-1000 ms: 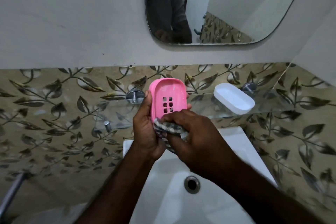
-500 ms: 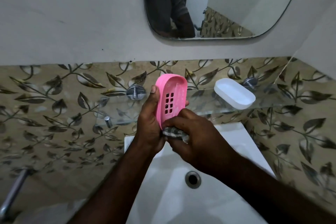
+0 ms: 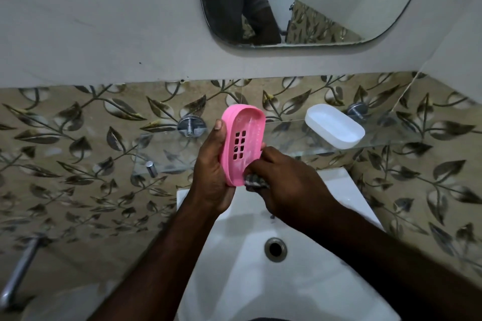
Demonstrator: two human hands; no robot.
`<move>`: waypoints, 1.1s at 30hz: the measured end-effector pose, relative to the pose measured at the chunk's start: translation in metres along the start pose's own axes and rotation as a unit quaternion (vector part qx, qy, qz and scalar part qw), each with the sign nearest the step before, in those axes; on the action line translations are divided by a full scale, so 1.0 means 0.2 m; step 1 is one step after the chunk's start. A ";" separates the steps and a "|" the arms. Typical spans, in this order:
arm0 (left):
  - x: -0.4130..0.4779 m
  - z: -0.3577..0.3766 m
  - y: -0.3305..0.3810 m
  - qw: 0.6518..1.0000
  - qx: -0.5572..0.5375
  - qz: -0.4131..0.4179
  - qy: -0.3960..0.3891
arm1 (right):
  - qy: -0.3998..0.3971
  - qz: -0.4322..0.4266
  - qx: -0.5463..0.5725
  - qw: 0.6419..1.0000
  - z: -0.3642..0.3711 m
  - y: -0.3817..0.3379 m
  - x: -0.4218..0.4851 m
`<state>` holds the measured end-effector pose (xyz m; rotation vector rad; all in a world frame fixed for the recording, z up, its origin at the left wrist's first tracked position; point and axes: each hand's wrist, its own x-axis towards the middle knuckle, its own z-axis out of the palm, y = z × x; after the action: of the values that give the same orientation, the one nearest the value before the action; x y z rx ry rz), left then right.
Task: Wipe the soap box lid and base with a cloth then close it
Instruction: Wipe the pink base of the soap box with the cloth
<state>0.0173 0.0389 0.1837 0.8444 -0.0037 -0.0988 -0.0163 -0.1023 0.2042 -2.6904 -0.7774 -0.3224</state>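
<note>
Curling round the pink soap box base (image 3: pixel 245 138), the fingers (image 3: pixel 262 145) of your left hand (image 3: pixel 211 177) are gripping it from behind, and your thumb is lying along its left rim. You are holding the base up on end, with its hollow side and drain slots facing you and pale smears showing inside. The fingers (image 3: pixel 271 157) of your right hand (image 3: pixel 287 185) are closing tightly on a bunched striped cloth (image 3: pixel 254 182) and pressing it against the lower right edge of the base. Most of the cloth is hiding under that hand.

Both hands are working just above the back edge of the white sink (image 3: pixel 229 281), with the drain (image 3: pixel 275 249) lying below your right wrist. The white lid (image 3: pixel 335 126) is resting on the glass shelf (image 3: pixel 391 142) to your right, well apart from the base. Behind it the leaf-patterned tiles (image 3: pixel 78 138) are running along the wall, and a mirror (image 3: pixel 326 0) is hanging above them.
</note>
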 end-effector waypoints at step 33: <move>0.00 -0.02 0.02 0.997 0.056 0.017 0.042 | 0.024 -0.005 0.000 1.000 0.04 0.01 0.02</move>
<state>0.0176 0.0454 0.1838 0.9587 0.0553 -0.0316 -0.0106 -0.0977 0.1977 -2.6704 -0.7774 -0.3871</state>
